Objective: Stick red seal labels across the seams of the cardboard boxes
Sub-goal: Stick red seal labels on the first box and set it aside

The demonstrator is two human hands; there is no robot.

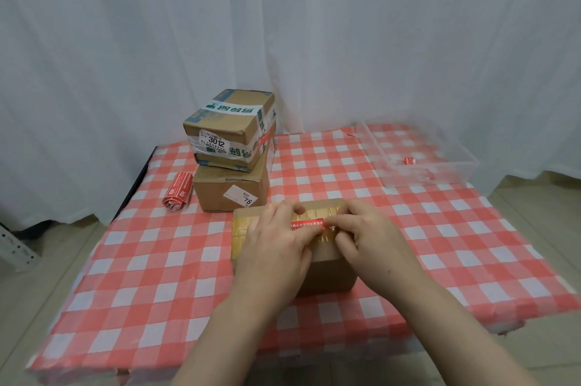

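The brown box point(327, 272) sits in the middle of the worktop point(157, 260). The left hand point(276, 241) presses flat on it; the right hand point(361, 228) pinches the red label point(306, 224) on its top

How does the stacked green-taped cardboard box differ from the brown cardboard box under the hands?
The green-taped box rests on another cardboard box, untouched; the brown box lies on the checked tablecloth, with the left hand and right hand on its red seal label. The first's tape is white, printed green; the second's yellowish. Both are cardboard.
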